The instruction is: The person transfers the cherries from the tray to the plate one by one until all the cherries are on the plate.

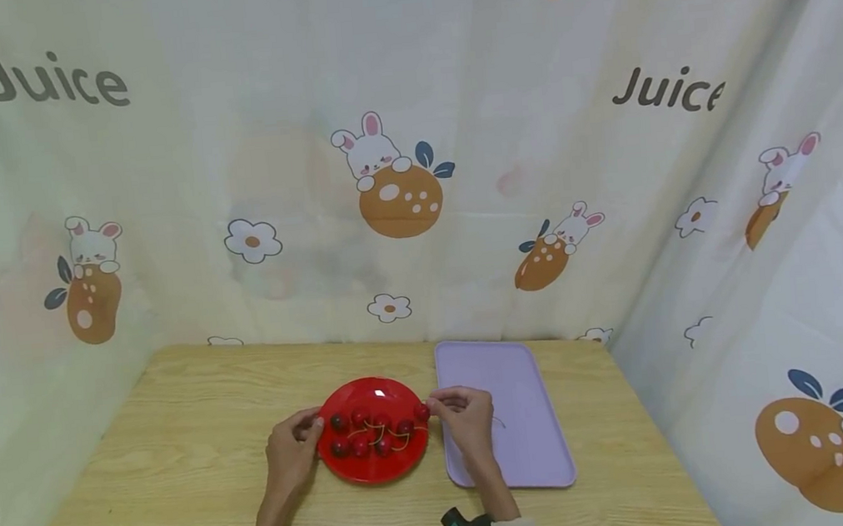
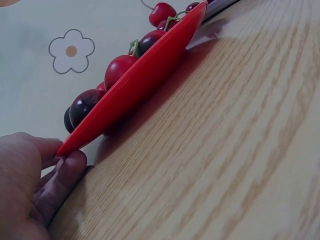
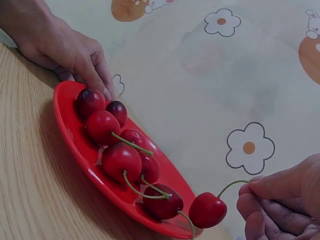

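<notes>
A red plate (image 1: 375, 471) holds several dark red cherries (image 3: 121, 163) with green stems. At its left rim, my left hand (image 1: 291, 454) grips the edge between thumb and fingers; the left wrist view shows the fingers under the rim (image 2: 64, 150). My right hand (image 1: 468, 418) pinches one cherry (image 3: 208, 210) by its green stem (image 3: 231, 185). That cherry hangs at the plate's right rim, overlapping it in the right wrist view; whether it touches the plate I cannot tell.
Right of the plate lies a purple rectangular tray (image 1: 532, 454), partly behind my right hand. A thin curved stem (image 1: 499, 422) shows on it beside the hand. Both stand on a wood-grain table (image 1: 204, 449). A printed curtain (image 1: 293, 166) closes off the back and sides.
</notes>
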Demonstrator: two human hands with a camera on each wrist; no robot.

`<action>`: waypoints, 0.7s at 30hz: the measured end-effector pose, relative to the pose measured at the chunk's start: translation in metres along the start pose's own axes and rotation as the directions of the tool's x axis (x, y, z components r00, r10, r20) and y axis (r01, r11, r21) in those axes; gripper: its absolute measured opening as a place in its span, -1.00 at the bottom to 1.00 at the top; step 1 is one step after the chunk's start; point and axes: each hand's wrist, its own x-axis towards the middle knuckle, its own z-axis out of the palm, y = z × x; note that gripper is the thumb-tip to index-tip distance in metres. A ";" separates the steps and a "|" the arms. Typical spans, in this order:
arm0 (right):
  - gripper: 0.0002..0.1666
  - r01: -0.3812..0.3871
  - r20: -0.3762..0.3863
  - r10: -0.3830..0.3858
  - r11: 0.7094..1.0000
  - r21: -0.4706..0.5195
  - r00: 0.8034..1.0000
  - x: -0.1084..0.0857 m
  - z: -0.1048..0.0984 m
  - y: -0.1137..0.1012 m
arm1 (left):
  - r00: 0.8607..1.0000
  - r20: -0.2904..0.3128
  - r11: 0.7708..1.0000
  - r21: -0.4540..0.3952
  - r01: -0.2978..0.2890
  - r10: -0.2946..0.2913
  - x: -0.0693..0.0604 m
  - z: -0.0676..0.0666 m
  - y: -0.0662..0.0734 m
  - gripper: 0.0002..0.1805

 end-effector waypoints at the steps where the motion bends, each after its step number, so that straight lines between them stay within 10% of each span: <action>1: -0.86 -0.002 0.006 0.002 1.000 0.001 1.000 0.000 0.001 -0.001 | 1.000 0.001 1.000 0.001 0.003 -0.003 0.000 0.000 0.000 -0.71; 21: -0.91 -0.056 0.087 0.061 0.996 -0.068 0.994 -0.004 0.027 0.004 | 1.000 -0.007 1.000 0.011 -0.007 0.007 0.000 0.000 -0.001 -0.72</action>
